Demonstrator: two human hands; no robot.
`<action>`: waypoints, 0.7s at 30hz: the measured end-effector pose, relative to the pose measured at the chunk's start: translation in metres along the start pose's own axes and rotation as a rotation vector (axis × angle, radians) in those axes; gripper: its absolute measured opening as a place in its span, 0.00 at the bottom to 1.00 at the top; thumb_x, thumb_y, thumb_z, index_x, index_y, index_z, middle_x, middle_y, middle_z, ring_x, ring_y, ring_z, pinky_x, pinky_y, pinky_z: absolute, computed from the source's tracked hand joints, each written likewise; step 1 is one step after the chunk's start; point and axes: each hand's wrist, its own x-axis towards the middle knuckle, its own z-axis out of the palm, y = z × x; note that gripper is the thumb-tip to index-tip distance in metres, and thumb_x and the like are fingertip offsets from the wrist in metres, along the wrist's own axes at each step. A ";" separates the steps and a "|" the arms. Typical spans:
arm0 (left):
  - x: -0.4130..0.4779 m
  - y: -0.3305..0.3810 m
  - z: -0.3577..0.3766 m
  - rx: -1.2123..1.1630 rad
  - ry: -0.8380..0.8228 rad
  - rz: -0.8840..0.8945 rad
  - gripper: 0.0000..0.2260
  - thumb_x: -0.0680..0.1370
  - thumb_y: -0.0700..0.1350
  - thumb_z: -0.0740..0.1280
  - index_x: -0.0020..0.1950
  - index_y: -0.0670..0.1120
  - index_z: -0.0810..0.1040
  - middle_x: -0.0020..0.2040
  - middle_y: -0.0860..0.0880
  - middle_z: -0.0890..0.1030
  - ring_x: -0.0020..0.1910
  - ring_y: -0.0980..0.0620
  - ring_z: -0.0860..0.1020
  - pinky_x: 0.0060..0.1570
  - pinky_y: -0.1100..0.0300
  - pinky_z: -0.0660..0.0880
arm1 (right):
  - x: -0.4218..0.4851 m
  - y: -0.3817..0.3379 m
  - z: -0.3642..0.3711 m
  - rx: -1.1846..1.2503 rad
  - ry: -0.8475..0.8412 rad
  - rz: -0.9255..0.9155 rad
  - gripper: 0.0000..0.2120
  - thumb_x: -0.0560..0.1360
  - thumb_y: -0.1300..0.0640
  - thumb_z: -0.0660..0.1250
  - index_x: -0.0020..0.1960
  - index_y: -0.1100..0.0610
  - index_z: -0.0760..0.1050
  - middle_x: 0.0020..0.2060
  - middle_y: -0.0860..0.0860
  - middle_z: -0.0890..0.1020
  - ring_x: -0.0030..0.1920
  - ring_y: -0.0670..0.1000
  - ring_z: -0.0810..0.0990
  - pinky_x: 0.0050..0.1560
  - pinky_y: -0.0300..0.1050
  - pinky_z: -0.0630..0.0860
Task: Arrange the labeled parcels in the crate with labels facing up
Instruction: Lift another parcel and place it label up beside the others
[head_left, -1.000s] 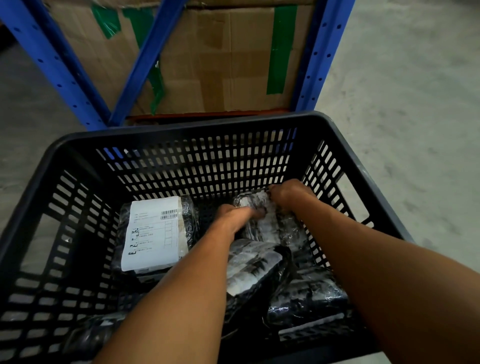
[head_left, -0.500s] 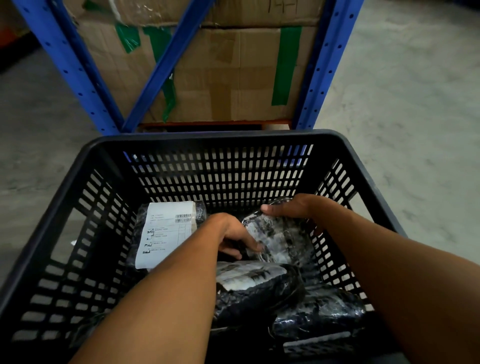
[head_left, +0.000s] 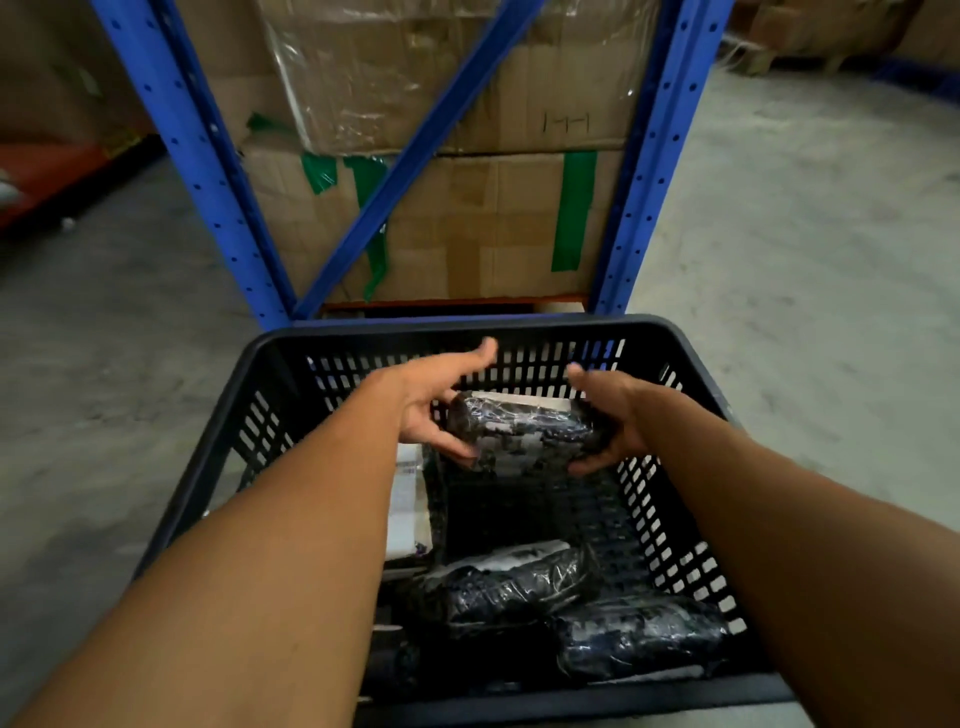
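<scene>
A black slatted crate (head_left: 691, 358) stands on the floor in front of me. Both hands hold one black shrink-wrapped parcel (head_left: 524, 434) lifted above the crate's floor near the far wall. My left hand (head_left: 436, 397) grips its left end and my right hand (head_left: 608, 415) its right end. A strip of white label shows along the parcel's far top edge. Below lie two more black parcels, one in the middle (head_left: 504, 582) and one at the near right (head_left: 639, 636). A parcel with its white label up (head_left: 408, 509) sits at the left, partly hidden by my left forearm.
A blue steel rack (head_left: 208, 171) with a diagonal brace stands just beyond the crate, holding taped cardboard boxes (head_left: 467, 228). Grey concrete floor (head_left: 805, 260) spreads to both sides. A red low object (head_left: 47, 166) lies at the far left.
Both hands have lifted the far parcel up off the pile, and it has been turning in my grip. The view has tilted upward, showing more of the rack.
</scene>
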 end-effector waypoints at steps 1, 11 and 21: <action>-0.007 0.002 -0.006 -0.043 0.038 0.007 0.17 0.77 0.52 0.69 0.58 0.43 0.70 0.59 0.42 0.72 0.59 0.39 0.74 0.54 0.36 0.77 | -0.004 -0.001 0.006 -0.019 -0.015 0.007 0.17 0.80 0.44 0.61 0.58 0.58 0.71 0.54 0.59 0.78 0.53 0.60 0.78 0.50 0.64 0.81; -0.064 -0.008 -0.069 -0.021 0.018 -0.049 0.11 0.76 0.29 0.65 0.58 0.34 0.74 0.57 0.32 0.78 0.52 0.34 0.80 0.57 0.33 0.74 | -0.052 -0.022 0.046 -0.157 -0.216 -0.034 0.11 0.74 0.62 0.71 0.56 0.62 0.76 0.51 0.59 0.79 0.48 0.59 0.80 0.45 0.57 0.80; -0.090 0.001 -0.078 0.136 0.014 0.170 0.22 0.69 0.16 0.60 0.53 0.37 0.80 0.50 0.38 0.85 0.52 0.39 0.82 0.55 0.43 0.78 | -0.073 -0.051 0.060 -0.216 -0.384 -0.249 0.22 0.67 0.81 0.68 0.54 0.62 0.82 0.52 0.58 0.87 0.58 0.62 0.82 0.63 0.63 0.76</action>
